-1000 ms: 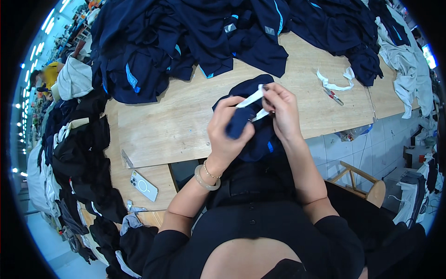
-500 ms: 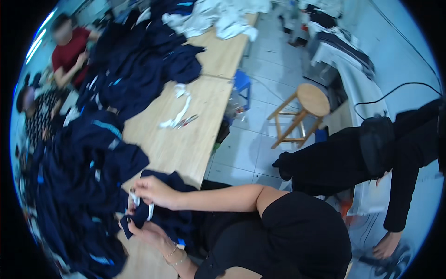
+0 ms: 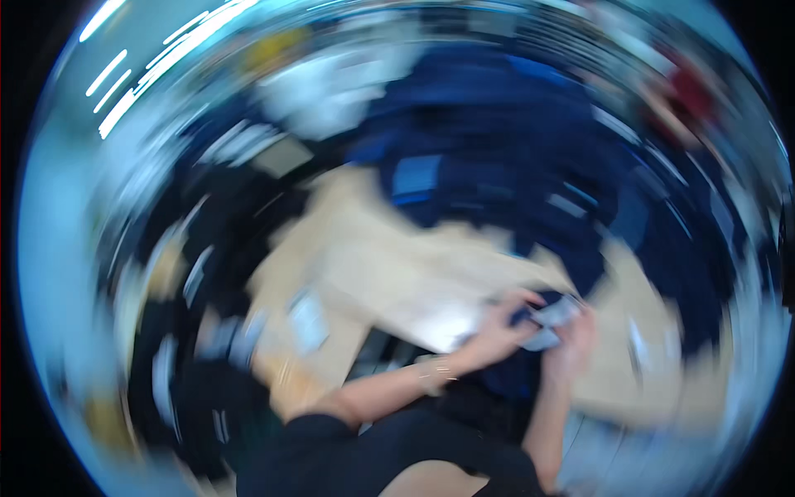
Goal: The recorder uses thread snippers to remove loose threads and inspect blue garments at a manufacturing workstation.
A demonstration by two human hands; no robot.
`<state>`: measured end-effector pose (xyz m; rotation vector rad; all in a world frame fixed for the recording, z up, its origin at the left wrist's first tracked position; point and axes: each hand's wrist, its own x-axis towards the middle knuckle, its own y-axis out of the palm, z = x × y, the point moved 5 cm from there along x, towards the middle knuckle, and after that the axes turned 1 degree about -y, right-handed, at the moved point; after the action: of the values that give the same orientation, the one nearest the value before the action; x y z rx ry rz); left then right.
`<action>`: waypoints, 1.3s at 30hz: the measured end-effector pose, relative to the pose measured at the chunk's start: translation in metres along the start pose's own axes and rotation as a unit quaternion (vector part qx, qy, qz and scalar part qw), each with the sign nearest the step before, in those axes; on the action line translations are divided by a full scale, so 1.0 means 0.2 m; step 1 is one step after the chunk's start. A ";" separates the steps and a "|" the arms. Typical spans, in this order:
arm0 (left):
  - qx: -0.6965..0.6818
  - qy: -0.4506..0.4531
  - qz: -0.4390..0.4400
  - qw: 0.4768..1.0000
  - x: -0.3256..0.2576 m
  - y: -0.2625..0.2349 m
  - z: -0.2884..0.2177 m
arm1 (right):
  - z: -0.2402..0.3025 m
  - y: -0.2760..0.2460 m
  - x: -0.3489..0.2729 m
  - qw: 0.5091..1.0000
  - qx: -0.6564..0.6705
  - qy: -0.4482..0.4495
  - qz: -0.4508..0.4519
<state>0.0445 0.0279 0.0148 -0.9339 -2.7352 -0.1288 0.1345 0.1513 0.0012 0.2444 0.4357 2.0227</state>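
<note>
Heavy motion blur covers this moment. My left hand (image 3: 497,331), with a bracelet on the wrist, is closed on the edge of a navy garment (image 3: 505,377) whose cloth hangs below it over the table's near edge. Right beside it, my right hand (image 3: 573,341) pinches a white strip (image 3: 556,315) that lies against the navy cloth between both hands. How the strip joins the cloth is too smeared to make out.
Across the pale wooden table (image 3: 364,240) a large heap of navy garments (image 3: 489,124) spreads at the far side. White cloth (image 3: 331,91) lies beyond to the left. A person in red (image 3: 691,91) is at the far right, and dark piled cloth (image 3: 224,207) stands at the left.
The view has swung left, so the stool and aisle are gone from sight and the heap now lies ahead. My hands stay close together on the navy garment and the white strip.
</note>
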 end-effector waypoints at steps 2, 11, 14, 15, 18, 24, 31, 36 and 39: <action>-0.024 -0.040 -0.001 0.999 -0.01 -0.10 -0.11 | 0.03 0.08 0.09 0.985 -0.082 -0.044 0.143; -0.087 0.014 -0.300 0.950 -0.16 -0.33 -0.06 | -0.01 0.51 0.00 0.891 -0.066 0.132 0.430; -0.153 0.033 -0.283 0.946 -0.11 -0.33 -0.04 | -0.11 0.42 0.17 0.826 -0.034 0.147 0.543; -0.180 0.040 -0.235 0.954 -0.07 -0.28 -0.05 | -0.09 0.32 0.21 0.880 -0.071 0.127 0.453; -0.150 0.054 -0.169 0.973 -0.07 -0.26 -0.03 | -0.08 0.37 0.12 0.890 -0.070 0.107 0.439; -0.216 -0.016 -0.125 0.968 -0.04 -0.25 0.07 | -0.21 0.30 0.27 0.907 -0.153 0.086 0.383; -0.184 -0.119 -0.128 0.967 -0.06 -0.23 0.16 | -0.20 0.37 0.18 0.889 -0.222 0.048 0.397; -0.128 -0.149 -0.121 0.973 -0.01 -0.16 0.26 | -0.15 0.29 0.14 0.899 -0.242 0.114 0.346; -0.172 -0.184 -0.105 0.962 0.00 -0.18 0.17 | -0.15 0.27 0.10 0.920 -0.090 0.169 0.342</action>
<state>0.0156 0.0050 -0.0189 -0.8106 -3.2242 -0.5357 0.0716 0.1403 -0.0052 -0.0913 0.4054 2.7966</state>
